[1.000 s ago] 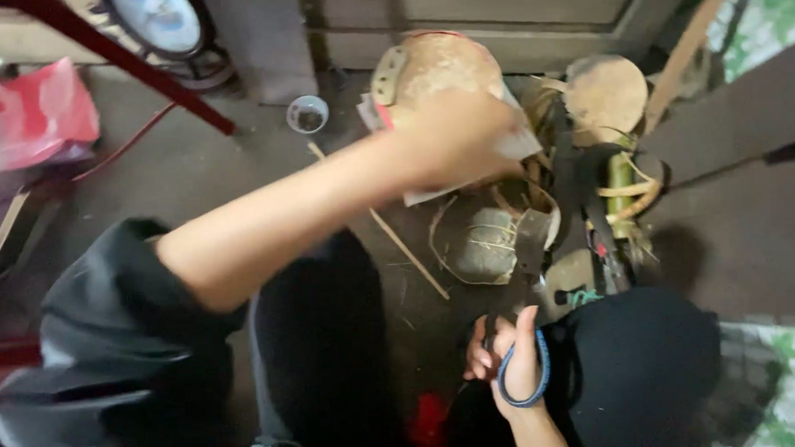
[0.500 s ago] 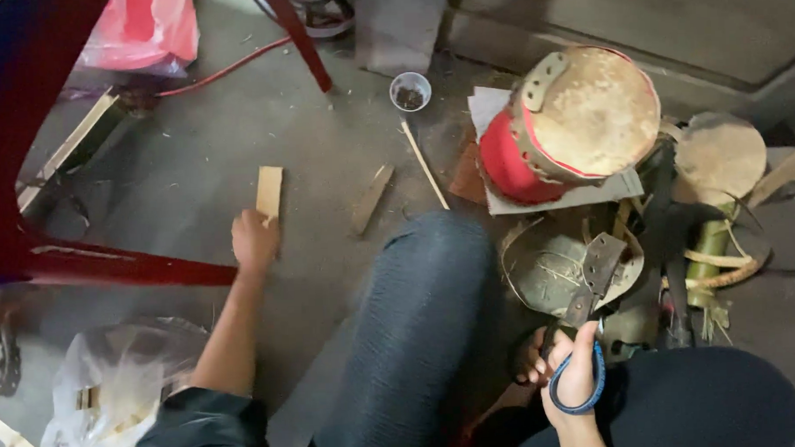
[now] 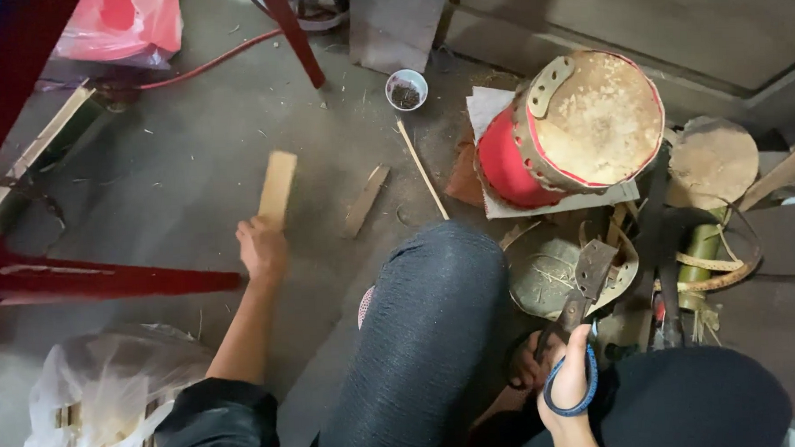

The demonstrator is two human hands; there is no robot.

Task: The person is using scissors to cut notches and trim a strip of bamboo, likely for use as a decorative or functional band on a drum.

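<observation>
Fingers closed on one end of a flat wooden strip [image 3: 278, 185], the left hand [image 3: 261, 248] lifts it off the concrete floor [image 3: 175, 169]; the right hand [image 3: 569, 380], clamped on blue-handled shears [image 3: 576, 301], rests blades-up beside a red drum [image 3: 571, 134], ready for cutting.

Flat pale wooden slat [image 3: 277, 187], blue-handled shears [image 3: 576, 332]

No labels, signs or screens. Two bags on the floor: a red-pink plastic bag [image 3: 126, 26], crumpled, at the far-left edge; a clear plastic bag [image 3: 104, 401], near-left corner, approx. half in view, w/ what may be pale wood pieces inside, hard to tell.
</observation>
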